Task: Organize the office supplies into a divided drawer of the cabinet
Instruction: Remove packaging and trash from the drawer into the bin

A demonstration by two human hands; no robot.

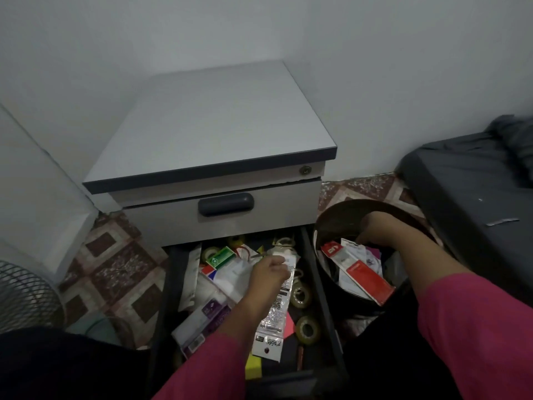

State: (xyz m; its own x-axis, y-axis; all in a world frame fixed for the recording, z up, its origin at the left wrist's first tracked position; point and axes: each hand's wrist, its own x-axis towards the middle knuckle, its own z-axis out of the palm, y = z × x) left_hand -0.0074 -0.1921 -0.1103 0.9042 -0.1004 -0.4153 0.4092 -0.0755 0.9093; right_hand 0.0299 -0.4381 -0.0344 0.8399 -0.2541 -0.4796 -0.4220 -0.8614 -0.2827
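Drawer (pixel 315 272), lower one of a grey cabinet (pixel 213 122), pulled out toward the person. Dark walls, dark floor. Contents jumbled: a green box (pixel 220 257) near the back, white packets (pixel 230 277) mid-drawer, a purple-and-white pack (pixel 202 323) at front left, tape rolls (pixel 308 329) down the right side and more at the back, a yellow block (pixel 251 368) at the front edge. Dividers not visible under the clutter.

A long clear blister pack (pixel 277 310) with printed card lies lengthwise over the drawer's middle, its far end up in the left hand (pixel 269 271), near end resting toward the drawer front. Left hand's fingers curl round the pack's upper end, gripping it.

Just right of the drawer stands a round dark bin (pixel 331 215), touching or nearly touching the drawer side. Inside it: a red-and-white pack (pixel 362 274) tilted against the near wall, plus other white packets. Right hand (pixel 372 229) reaches down into the bin, fingers bent onto the top of a white packet (pixel 350 244); whether it pinches it or only touches it, cannot tell.

Both sleeves pink (pixel 476 327). Upper drawer shut, dark handle (pixel 225 204). Patterned floor tiles (pixel 115 264). Wire fan guard (pixel 26 295) at far left; dark bed (pixel 476 183) at right.
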